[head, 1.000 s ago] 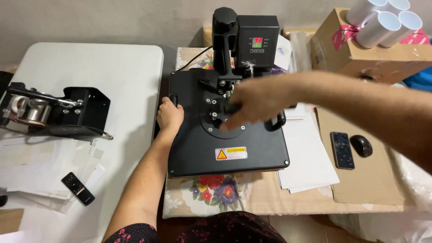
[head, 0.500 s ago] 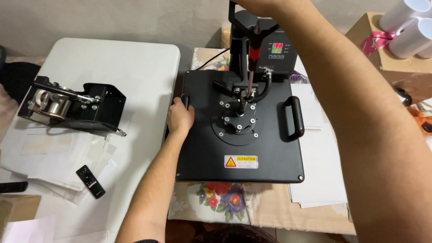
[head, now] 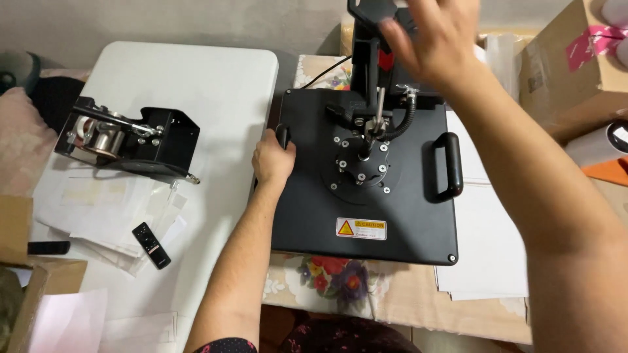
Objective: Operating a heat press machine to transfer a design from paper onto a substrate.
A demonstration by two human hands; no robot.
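A black heat press (head: 366,202) sits flat on a floral cloth, its upper plate closed down. My left hand (head: 271,160) grips the small handle on the plate's left edge. My right hand (head: 435,42) hovers with fingers spread at the top of the press, just beside the black lever (head: 367,13) and in front of the control box. It is blurred and holds nothing. A second black handle (head: 449,167) stands on the plate's right side, untouched.
A black mug-press attachment (head: 127,140) lies on the white folding table (head: 196,72) to the left, with loose papers and a small black remote (head: 152,246). White sheets (head: 487,255) lie right of the press. Cardboard boxes (head: 575,72) stand at the back right.
My right hand has lifted off the centre of the plate and gone up to the lever at the top. My left hand has stayed on the left handle.
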